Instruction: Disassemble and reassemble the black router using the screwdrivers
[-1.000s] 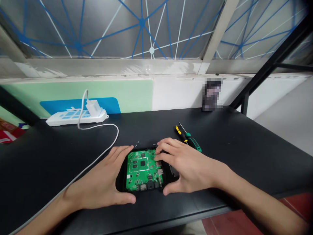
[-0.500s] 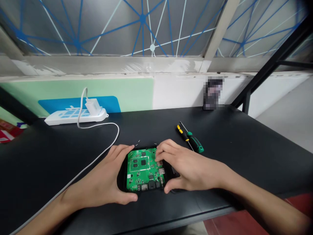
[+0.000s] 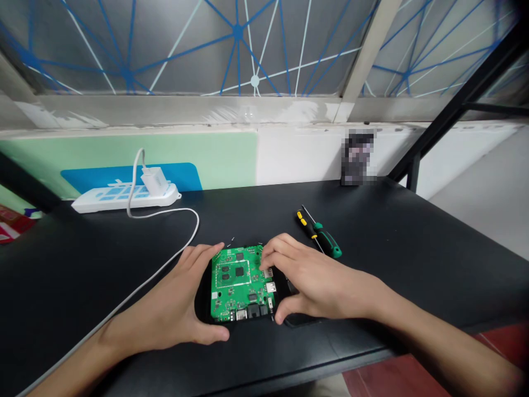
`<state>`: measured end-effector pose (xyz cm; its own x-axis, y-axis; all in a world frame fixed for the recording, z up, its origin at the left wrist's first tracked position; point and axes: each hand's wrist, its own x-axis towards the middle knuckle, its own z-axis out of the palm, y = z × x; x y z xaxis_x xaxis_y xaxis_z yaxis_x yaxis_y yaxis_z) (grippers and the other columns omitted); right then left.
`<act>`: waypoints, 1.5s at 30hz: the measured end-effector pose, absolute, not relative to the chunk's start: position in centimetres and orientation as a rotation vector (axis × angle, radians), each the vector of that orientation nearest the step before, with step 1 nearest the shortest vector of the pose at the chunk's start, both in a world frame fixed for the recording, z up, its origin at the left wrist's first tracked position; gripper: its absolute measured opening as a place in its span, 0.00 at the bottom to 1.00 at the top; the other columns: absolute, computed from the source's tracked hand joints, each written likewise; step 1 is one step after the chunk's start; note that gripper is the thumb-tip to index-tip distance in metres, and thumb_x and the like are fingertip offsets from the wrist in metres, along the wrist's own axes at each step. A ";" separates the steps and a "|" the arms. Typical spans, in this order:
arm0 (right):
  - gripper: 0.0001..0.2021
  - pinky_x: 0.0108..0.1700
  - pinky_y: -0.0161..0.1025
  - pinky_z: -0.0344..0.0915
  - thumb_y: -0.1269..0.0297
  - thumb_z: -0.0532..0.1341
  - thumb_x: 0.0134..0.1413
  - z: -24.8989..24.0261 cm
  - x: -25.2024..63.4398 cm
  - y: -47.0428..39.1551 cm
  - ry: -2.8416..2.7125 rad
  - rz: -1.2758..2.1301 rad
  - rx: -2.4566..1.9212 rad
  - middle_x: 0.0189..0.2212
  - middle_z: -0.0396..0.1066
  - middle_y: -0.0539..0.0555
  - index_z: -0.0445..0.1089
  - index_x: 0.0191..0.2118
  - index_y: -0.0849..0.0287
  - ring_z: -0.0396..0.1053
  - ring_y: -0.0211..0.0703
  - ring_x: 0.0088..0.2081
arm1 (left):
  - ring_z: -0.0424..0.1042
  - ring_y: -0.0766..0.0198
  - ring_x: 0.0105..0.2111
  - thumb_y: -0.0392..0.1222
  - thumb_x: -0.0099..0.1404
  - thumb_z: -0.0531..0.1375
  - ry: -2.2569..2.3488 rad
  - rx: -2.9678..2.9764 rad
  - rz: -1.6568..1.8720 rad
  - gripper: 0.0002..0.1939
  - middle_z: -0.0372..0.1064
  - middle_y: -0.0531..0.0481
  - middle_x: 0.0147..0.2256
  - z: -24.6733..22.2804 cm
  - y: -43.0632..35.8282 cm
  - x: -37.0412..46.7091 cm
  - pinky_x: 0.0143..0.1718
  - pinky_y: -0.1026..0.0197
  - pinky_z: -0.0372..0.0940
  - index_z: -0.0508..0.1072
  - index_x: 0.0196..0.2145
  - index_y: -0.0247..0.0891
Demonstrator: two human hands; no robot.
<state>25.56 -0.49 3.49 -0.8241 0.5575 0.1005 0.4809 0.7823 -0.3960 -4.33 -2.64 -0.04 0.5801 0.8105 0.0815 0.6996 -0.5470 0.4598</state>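
Shifted since the earlier frames is the green circuit board [image 3: 231,280]: its 12 o'clock edge now overlaps the dark rim of the black housing [image 3: 202,300], a rim that shows beyond the board half a second earlier. We judge that the board is coming loose from its seat, at least on the far side; whether the near edge is free, we cannot tell. Both hands hold nearly the same positions as before.

Our left hand [image 3: 182,309] grasps the housing from 9 o'clock, fingers at the 11 o'clock corner and thumb along the 7 o'clock edge. Our right hand [image 3: 308,281] grasps the board at 3 o'clock, fingers curled over its edge and thumb near the 5 o'clock corner; we cannot tell whether it also pinches the housing.

Note the materials. The board is thin, flat and roughly square, with bright metal ports [image 3: 270,287] at 3 o'clock. The housing looks like smooth dark plastic with rounded corners. Small metallic screws [image 3: 232,239] lie just beyond it at 12 o'clock. Two screwdrivers [image 3: 329,241] with moulded handles lie near 1 o'clock on the black tabletop [image 3: 397,270].
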 end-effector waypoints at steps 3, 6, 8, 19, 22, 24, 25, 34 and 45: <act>0.28 0.56 0.52 0.70 0.46 0.70 0.52 3.4 25.5 -0.4 -2.739 0.513 -0.831 0.49 0.68 0.63 0.69 0.48 0.65 0.65 0.55 0.52 | 0.59 0.36 0.63 0.53 0.50 0.76 1.218 2.420 0.414 0.58 0.58 0.43 0.62 0.1 -2.7 -4.3 0.64 0.32 0.57 0.47 0.69 0.51; 0.32 0.56 0.53 0.71 0.43 0.72 0.47 3.3 25.7 -0.4 -2.707 0.449 -0.847 0.53 0.66 0.64 0.68 0.50 0.62 0.65 0.56 0.55 | 0.62 0.37 0.60 0.51 0.49 0.76 1.231 2.375 0.455 0.56 0.59 0.43 0.59 0.2 -2.9 -4.3 0.60 0.34 0.61 0.48 0.67 0.52; 0.34 0.59 0.55 0.69 0.43 0.73 0.45 3.3 25.9 -0.4 -2.696 0.422 -0.839 0.60 0.61 0.67 0.68 0.51 0.61 0.62 0.59 0.61 | 0.63 0.37 0.58 0.51 0.49 0.76 1.242 2.351 0.464 0.56 0.59 0.43 0.58 0.3 -2.9 -4.3 0.58 0.35 0.63 0.48 0.66 0.52; 0.27 0.67 0.53 0.63 0.60 0.65 0.59 3.8 26.1 -0.6 -2.721 0.428 -0.815 0.67 0.57 0.66 0.63 0.62 0.60 0.59 0.56 0.68 | 0.63 0.38 0.60 0.52 0.50 0.76 1.232 2.323 0.498 0.55 0.60 0.43 0.58 0.2 -3.1 -4.3 0.58 0.37 0.64 0.49 0.67 0.51; 0.28 0.65 0.56 0.66 0.59 0.66 0.58 3.8 26.1 -0.4 -2.709 0.410 -0.808 0.65 0.60 0.67 0.64 0.62 0.60 0.62 0.57 0.66 | 0.64 0.37 0.59 0.52 0.50 0.76 1.246 2.327 0.523 0.55 0.61 0.43 0.58 0.1 -3.0 -4.2 0.58 0.37 0.64 0.50 0.67 0.51; 0.28 0.64 0.56 0.67 0.59 0.67 0.59 3.8 26.1 -0.3 -2.696 0.443 -0.816 0.65 0.62 0.66 0.63 0.62 0.60 0.63 0.57 0.65 | 0.65 0.37 0.58 0.52 0.50 0.76 1.238 2.341 0.519 0.55 0.61 0.43 0.57 0.2 -2.9 -4.2 0.58 0.36 0.64 0.50 0.67 0.51; 0.28 0.64 0.55 0.68 0.59 0.67 0.59 3.8 26.1 -0.2 -2.688 0.464 -0.818 0.65 0.63 0.66 0.63 0.63 0.60 0.63 0.56 0.65 | 0.65 0.37 0.58 0.52 0.50 0.76 1.229 2.348 0.516 0.55 0.60 0.43 0.57 0.3 -2.9 -4.2 0.58 0.35 0.64 0.49 0.67 0.52; 0.37 0.63 0.51 0.69 0.60 0.70 0.52 2.8 25.9 0.6 -2.529 0.467 -0.759 0.60 0.70 0.64 0.60 0.65 0.62 0.69 0.52 0.61 | 0.58 0.30 0.66 0.57 0.47 0.78 1.267 2.217 0.507 0.68 0.50 0.34 0.67 -1.0 -3.2 -4.7 0.63 0.27 0.58 0.37 0.71 0.52; 0.42 0.60 0.54 0.72 0.58 0.72 0.46 2.1 27.0 2.3 -2.298 0.325 -0.775 0.59 0.73 0.62 0.56 0.66 0.56 0.74 0.53 0.58 | 0.52 0.30 0.69 0.61 0.45 0.78 1.202 2.189 0.530 0.77 0.45 0.31 0.70 -0.6 -3.1 -4.2 0.67 0.26 0.51 0.27 0.72 0.52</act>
<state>27.01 2.26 2.08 -0.5908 0.6110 0.5269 0.4408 0.7914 -0.4235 -4.24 -3.14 -0.56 0.5149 0.8548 0.0643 0.6243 -0.4253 0.6553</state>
